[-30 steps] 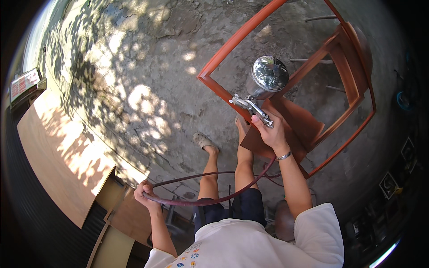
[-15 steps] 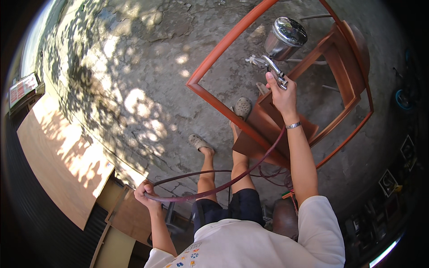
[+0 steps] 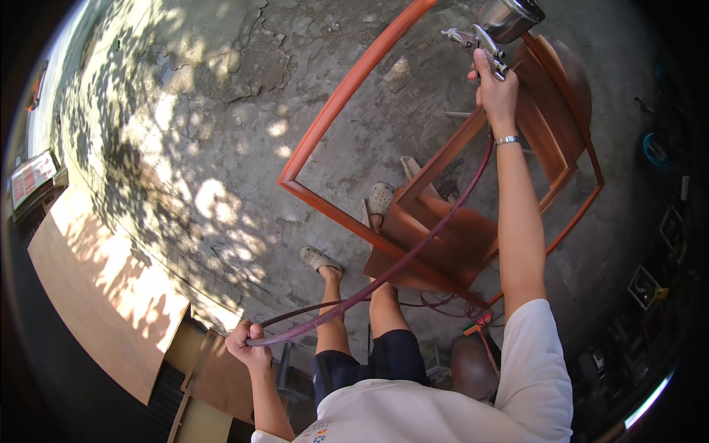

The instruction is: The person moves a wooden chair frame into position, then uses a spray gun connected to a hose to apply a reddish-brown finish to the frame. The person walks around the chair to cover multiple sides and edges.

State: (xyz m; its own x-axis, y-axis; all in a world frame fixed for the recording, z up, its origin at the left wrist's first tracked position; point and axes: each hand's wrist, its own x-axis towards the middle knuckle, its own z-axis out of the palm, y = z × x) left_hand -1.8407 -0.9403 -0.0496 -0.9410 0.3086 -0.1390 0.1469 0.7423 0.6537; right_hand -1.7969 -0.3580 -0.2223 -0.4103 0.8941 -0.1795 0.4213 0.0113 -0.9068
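Observation:
My right hand (image 3: 498, 97) is wrapped round the grip of a metal spray gun (image 3: 485, 40), held out at the far right with its nozzle towards the left. A shiny metal cup (image 3: 509, 18) is attached to the gun, partly cut off by the top edge. From below the right hand a dark red hose (image 3: 405, 260) sags across my legs to my left hand (image 3: 249, 345), which is closed on it at the lower left. Under the right arm stands a reddish-orange frame (image 3: 341, 90) with slim bars, overlapping brown wooden panels (image 3: 450, 240).
More hose coils lie on the concrete floor (image 3: 244, 96) behind the panels, near a rounded brown tank (image 3: 473, 365). To the left, a large pale board (image 3: 100, 280) lies beside dark corrugated sheeting. Framed pictures (image 3: 644, 286) and a blue-rimmed wheel (image 3: 656, 149) are at the right.
My right hand has carried the spray gun farther away and slightly right, stretching the hose upward. The frame sits lower and a little left in view. My left hand keeps its hold on the hose.

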